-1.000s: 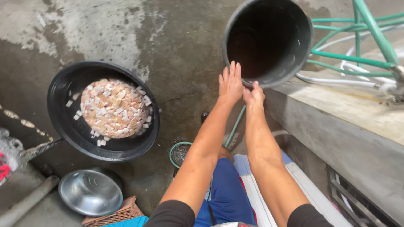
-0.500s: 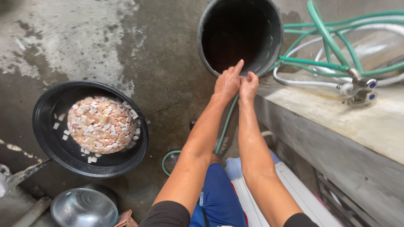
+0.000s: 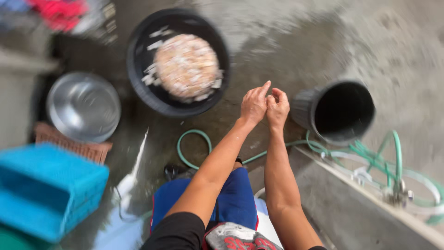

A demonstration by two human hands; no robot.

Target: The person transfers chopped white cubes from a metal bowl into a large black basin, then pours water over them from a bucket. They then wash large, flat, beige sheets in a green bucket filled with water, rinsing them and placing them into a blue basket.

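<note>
My left hand [image 3: 254,103] and my right hand [image 3: 278,107] are held together in front of me, touching each other, fingers loosely curled with nothing visible in them. They hover over the wet concrete floor, between a wide black basin [image 3: 143,88] holding a heap of pale chopped pieces [image 3: 186,65] and a black bucket [image 3: 340,111] that looks empty. The bucket is just right of my right hand. The picture is blurred by motion.
A green hose [image 3: 194,134] loops across the floor under my arms and coils at the right by a concrete ledge [image 3: 351,208]. A metal bowl [image 3: 83,106] sits on a woven mat at left, a turquoise crate [image 3: 44,187] below it.
My view has swung round: basin and bucket have shifted in the frame. My hands have come off the bucket's rim and are now pressed together away from it.
</note>
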